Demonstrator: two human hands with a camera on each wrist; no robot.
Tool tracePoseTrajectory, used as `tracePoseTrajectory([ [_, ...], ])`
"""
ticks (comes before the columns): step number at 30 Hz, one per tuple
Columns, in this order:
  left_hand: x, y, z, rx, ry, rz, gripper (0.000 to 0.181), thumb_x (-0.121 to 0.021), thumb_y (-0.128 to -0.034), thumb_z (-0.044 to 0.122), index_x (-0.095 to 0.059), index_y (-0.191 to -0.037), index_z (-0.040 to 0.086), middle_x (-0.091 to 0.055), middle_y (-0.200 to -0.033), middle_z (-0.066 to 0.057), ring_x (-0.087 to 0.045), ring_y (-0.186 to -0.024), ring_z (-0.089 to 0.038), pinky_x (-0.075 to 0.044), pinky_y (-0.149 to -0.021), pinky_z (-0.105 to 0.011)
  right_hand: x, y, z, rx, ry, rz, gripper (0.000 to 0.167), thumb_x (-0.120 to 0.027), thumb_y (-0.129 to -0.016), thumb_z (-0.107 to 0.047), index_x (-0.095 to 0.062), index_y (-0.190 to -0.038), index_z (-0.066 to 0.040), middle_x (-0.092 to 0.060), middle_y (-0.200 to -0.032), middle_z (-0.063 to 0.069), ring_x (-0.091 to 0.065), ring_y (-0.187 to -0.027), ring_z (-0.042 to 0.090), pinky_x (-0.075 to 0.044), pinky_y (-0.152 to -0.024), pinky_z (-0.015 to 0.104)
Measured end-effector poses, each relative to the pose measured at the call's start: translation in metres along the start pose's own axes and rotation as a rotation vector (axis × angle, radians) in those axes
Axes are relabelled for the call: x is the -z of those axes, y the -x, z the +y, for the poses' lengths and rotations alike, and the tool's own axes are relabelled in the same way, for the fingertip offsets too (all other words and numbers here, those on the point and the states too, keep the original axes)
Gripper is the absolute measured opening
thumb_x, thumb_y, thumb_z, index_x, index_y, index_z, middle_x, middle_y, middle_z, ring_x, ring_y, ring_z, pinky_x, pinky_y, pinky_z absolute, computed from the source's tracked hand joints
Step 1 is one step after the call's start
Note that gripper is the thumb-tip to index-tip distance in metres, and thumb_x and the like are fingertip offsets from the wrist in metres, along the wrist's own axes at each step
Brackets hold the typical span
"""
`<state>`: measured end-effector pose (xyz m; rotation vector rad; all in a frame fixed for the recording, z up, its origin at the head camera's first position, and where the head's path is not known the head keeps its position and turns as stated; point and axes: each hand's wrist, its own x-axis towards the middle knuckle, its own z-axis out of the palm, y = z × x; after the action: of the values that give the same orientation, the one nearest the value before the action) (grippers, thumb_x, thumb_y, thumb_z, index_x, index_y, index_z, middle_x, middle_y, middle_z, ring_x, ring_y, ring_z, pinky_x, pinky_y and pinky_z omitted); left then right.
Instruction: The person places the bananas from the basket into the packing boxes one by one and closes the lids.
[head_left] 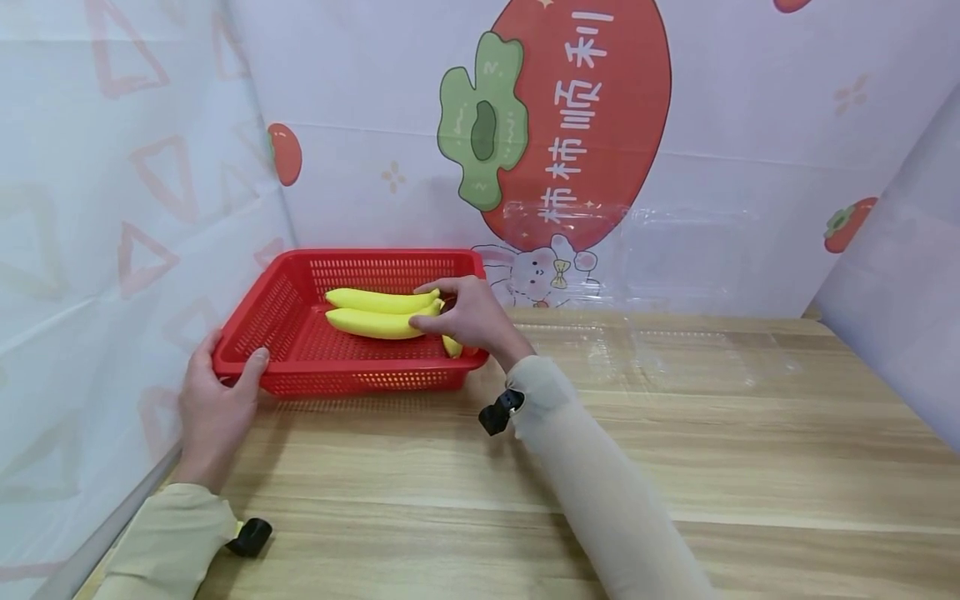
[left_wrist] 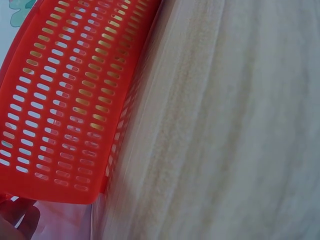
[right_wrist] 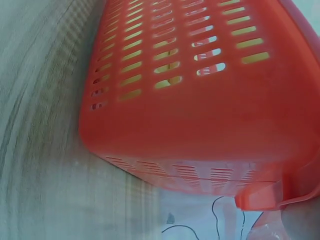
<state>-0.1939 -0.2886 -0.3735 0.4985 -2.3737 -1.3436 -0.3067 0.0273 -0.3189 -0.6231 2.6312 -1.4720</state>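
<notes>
A red slotted basket (head_left: 367, 367) stands at the back left of the wooden table, its side filling much of both wrist views. Inside lie yellow bananas: one at the back (head_left: 375, 301), one in front of it (head_left: 371, 324), and part of another (head_left: 452, 346) at the right end. My left hand (head_left: 217, 408) grips the basket's front left corner, thumb over the rim. My right hand (head_left: 472, 317) reaches over the right end and pinches the bananas' right ends between thumb and fingers; whether it holds one or both I cannot tell.
Clear plastic trays (head_left: 690, 342) stand at the back, right of the basket, against a printed cloth backdrop (head_left: 360, 83). A pale cloth wall (head_left: 90, 250) runs close along the left side, and another rises at the right.
</notes>
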Motion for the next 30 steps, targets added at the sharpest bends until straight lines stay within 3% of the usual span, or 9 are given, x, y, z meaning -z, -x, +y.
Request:
tracePoseTrajectory([
  [10, 0.000, -0.001, 0.001, 0.003, 0.001, -0.021, 0.084, -0.053, -0.1053, 0.051, -0.010, -0.173, 0.025, -0.029, -0.176, -0.007, -0.039, -0.153, -0.036, -0.043, -0.119, -0.061, -0.001, 0.009, 0.006, 0.065, -0.092, 0.110, 0.045, -0.089, -0.086, -0.032, -0.078, -0.127, -0.019, -0.076, -0.117, 0.001, -0.072, -0.096, 0.021, -0.063, -0.084, 0.028],
  [19, 0.000, 0.000, 0.001, 0.009, 0.030, -0.010, 0.083, -0.054, -0.1046, 0.051, -0.013, -0.173, 0.027, -0.030, -0.176, -0.003, -0.039, -0.154, -0.032, -0.039, -0.125, -0.055, 0.001, 0.012, 0.009, 0.087, -0.065, 0.146, 0.048, -0.088, -0.086, -0.032, -0.076, -0.131, -0.019, -0.074, -0.117, 0.002, -0.067, -0.096, 0.024, -0.061, -0.079, 0.029],
  [30, 0.001, 0.001, 0.002, -0.003, 0.005, -0.005, 0.083, -0.053, -0.1052, 0.051, -0.013, -0.173, 0.025, -0.032, -0.175, -0.005, -0.041, -0.153, -0.034, -0.041, -0.122, -0.059, 0.000, 0.015, 0.012, 0.074, -0.124, 0.163, 0.048, -0.087, -0.088, -0.030, -0.075, -0.133, -0.018, -0.074, -0.125, 0.002, -0.069, -0.103, 0.022, -0.064, -0.090, 0.031],
])
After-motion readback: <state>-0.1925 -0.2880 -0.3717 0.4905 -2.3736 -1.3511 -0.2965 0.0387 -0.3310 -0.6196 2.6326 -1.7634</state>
